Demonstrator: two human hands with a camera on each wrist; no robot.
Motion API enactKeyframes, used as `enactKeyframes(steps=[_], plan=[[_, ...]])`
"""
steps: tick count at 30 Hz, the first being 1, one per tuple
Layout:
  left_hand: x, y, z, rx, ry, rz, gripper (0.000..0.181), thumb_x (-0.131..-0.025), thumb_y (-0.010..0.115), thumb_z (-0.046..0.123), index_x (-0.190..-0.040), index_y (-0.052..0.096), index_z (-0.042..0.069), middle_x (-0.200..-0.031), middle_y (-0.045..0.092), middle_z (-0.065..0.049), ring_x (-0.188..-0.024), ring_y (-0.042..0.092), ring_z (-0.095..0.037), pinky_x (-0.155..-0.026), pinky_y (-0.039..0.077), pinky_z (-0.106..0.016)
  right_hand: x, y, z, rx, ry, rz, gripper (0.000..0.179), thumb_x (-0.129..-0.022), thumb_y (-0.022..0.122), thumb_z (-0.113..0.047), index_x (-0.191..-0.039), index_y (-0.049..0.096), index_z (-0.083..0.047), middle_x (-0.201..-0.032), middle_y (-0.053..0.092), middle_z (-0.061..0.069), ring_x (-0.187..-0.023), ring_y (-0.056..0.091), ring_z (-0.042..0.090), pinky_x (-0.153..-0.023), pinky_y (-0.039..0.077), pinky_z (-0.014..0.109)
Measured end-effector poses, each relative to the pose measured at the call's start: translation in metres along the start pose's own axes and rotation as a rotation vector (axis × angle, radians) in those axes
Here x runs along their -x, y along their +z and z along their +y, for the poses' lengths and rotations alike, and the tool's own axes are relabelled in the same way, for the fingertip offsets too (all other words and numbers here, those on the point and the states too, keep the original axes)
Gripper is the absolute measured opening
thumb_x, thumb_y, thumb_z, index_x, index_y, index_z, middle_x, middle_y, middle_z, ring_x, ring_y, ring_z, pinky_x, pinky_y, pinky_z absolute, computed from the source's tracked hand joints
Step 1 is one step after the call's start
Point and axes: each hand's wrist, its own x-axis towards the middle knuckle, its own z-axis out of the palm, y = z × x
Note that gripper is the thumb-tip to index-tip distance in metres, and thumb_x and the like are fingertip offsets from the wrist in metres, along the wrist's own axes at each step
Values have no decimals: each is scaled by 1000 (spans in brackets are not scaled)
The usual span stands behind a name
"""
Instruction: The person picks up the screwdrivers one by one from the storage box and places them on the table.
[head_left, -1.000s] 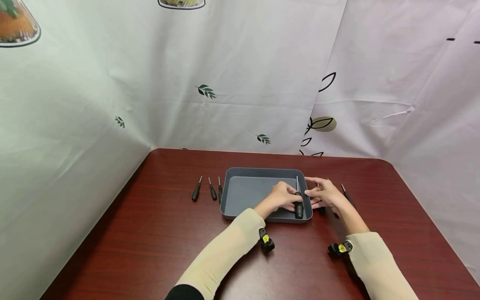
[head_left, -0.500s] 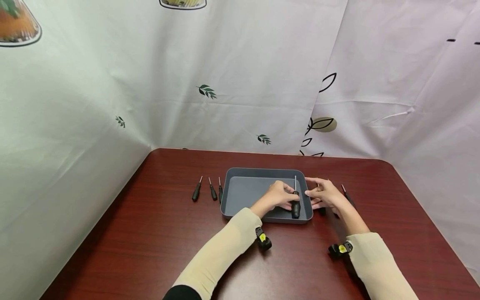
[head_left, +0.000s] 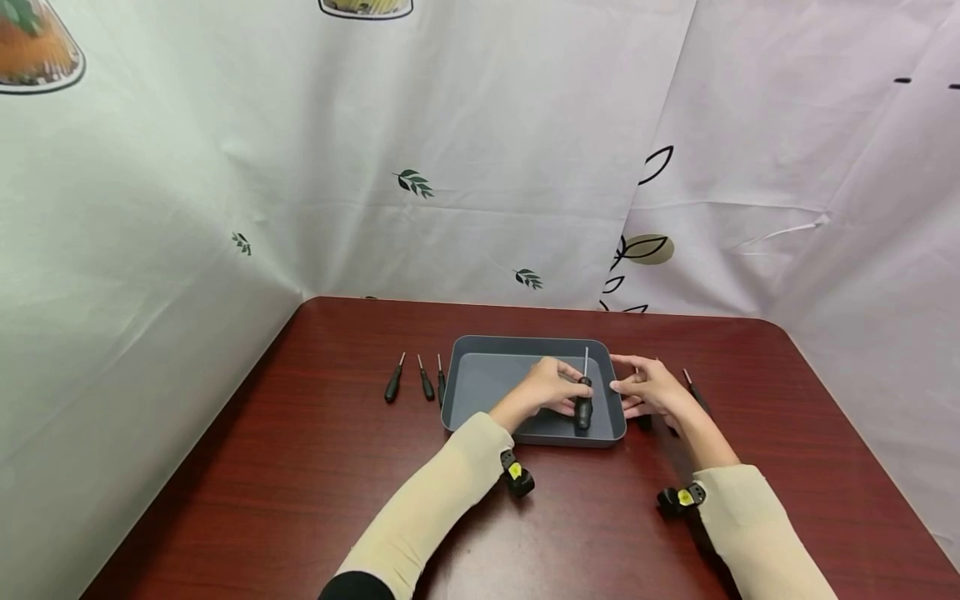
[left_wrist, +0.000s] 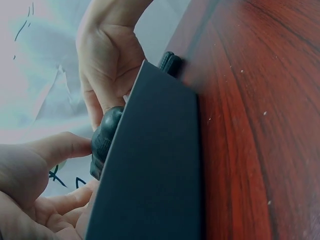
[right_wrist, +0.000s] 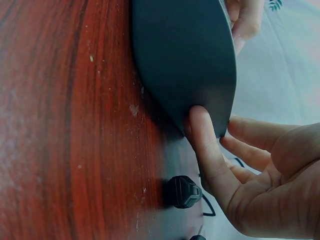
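Observation:
In the head view, a grey rectangular tray (head_left: 487, 392) stands on the table. My left hand (head_left: 546, 385) is over its right half and pinches the black handle of a screwdriver (head_left: 583, 404) between thumb and fingers; the shank points to the far side. Close up in the left wrist view, the thumb presses the handle (left_wrist: 103, 140) just past the tray wall, which hides the rest. My right hand (head_left: 651, 387) is at the tray's right side, its fairly straight fingers (right_wrist: 204, 130) touching the outer wall and rim.
Left of the tray lie three screwdrivers, the outermost screwdriver (head_left: 393, 383), a shorter screwdriver (head_left: 426, 383) and one beside the wall (head_left: 441, 387). Another screwdriver (head_left: 695, 390) lies right of my right hand, with a dark handle (right_wrist: 184, 191) nearby. White patterned cloth (head_left: 480, 167) hangs behind the table.
My left hand has moved a little left with the screwdriver, away from the tray's right wall. The right hand and the tray have stayed in place.

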Motion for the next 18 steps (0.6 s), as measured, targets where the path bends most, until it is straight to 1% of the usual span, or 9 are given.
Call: enactKeyframes(steps=[9, 16, 18], plan=[[0, -9, -1, 4, 12, -21, 33, -84, 80, 7, -113, 68, -2, -85, 70, -11, -68, 72, -25, -58, 62, -32, 1, 0, -1, 0, -7, -2, 67, -99, 60, 0, -155, 23, 6, -100, 70, 24, -67, 72, 22, -64, 63, 40], [4, -17, 0, 49, 19, -37, 33, -83, 80, 4, -113, 68, -5, -85, 72, -15, -70, 72, -27, -61, 62, -36, 1, 0, 0, 4, 1, 0, 67, -99, 59, 1, -155, 23, 6, -99, 70, 23, -66, 72, 22, -63, 63, 40], [5, -19, 0, 48, 24, -41, 33, -83, 80, 4, -113, 68, -5, -85, 72, -14, -69, 72, -26, -61, 62, -36, 0, 1, 0, 5, 1, 3, 67, -99, 59, 1, -155, 23, 6, -99, 70, 24, -66, 72, 22, -63, 63, 40]])
